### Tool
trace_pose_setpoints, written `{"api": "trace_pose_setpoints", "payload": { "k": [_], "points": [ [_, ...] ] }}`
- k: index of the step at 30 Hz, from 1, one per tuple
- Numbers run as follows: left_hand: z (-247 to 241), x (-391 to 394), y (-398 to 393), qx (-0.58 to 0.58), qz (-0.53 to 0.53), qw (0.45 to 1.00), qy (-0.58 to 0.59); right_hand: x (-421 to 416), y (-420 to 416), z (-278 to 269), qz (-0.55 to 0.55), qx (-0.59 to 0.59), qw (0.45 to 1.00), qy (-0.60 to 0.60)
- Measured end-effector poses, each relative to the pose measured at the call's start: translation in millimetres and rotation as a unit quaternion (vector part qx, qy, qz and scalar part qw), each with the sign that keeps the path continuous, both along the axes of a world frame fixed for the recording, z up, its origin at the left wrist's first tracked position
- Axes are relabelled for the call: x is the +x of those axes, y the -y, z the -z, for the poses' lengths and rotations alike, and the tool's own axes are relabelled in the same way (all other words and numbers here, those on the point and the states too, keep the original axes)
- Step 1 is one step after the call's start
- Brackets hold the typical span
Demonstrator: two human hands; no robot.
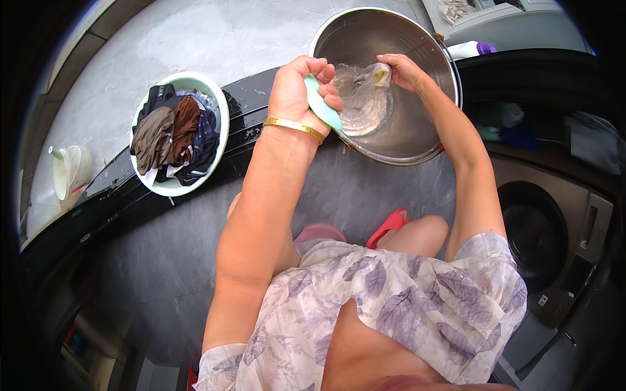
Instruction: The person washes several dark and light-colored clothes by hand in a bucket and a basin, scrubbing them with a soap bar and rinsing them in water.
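Observation:
My left hand (pixel 305 93) is closed around a mint-green oblong piece (pixel 323 103) that looks like a bar of soap. It is held palm up at the near left rim of a large stainless steel bucket (pixel 415 129). Over the inside of the bucket, my right hand (pixel 403 72) grips a small wet whitish cloth item (pixel 380 76) with a yellowish patch. The cloth's lower part hangs towards shallow water (pixel 364 115) at the bottom. Whether the cloth touches the water I cannot tell.
A pale green basin (pixel 222 110) piled with dark, brown and grey clothes (pixel 168 132) stands left on a black ledge. Further left is a white plastic container (pixel 73 171). A purple-capped white bottle (pixel 472 50) lies behind the bucket; a front-loading washing machine (pixel 533 234) stands right.

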State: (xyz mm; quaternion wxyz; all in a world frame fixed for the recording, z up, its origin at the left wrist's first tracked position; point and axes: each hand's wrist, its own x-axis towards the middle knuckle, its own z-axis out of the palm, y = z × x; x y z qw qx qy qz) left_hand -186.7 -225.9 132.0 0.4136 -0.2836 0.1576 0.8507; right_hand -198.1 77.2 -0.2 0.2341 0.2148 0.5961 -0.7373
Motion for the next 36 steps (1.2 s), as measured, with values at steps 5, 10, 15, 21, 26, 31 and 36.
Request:
{"api": "trace_pose_setpoints", "payload": {
  "k": [5, 10, 15, 21, 26, 31, 36],
  "points": [
    [-7.6, 0.7, -2.3, 0.016, 0.001, 1.0, 0.012, 12.4, 1.8, -34.4, 0.094, -0.126, 0.988, 0.0],
    [-10.4, -0.6, -5.8, 0.019, -0.006, 1.0, 0.017, 24.7, -8.0, -38.3, 0.085, -0.254, 0.964, -0.008],
    [-7.5, -1.5, -3.8, 0.017, -0.015, 1.0, 0.017, 28.0, 3.5, -47.1, 0.089, -0.281, 0.954, -0.061],
    [-4.2, -3.8, -1.5, 0.031, -0.01, 0.999, 0.02, 14.8, -35.8, 8.5, 0.0, 0.507, 0.86, 0.062],
    [-2.4, -4.4, -3.5, 0.03, -0.008, 0.999, 0.019, 9.5, -24.7, 25.2, -0.073, 0.555, 0.828, 0.032],
    [-4.9, -2.7, -6.4, 0.019, 0.0, 1.0, 0.024, 3.2, -4.5, 29.4, -0.19, 0.448, 0.85, 0.2],
    [-0.8, 1.8, -10.0, 0.013, 0.019, 0.999, 0.023, -10.0, 23.7, 84.1, -0.16, 0.44, 0.838, 0.281]
  ]
}}
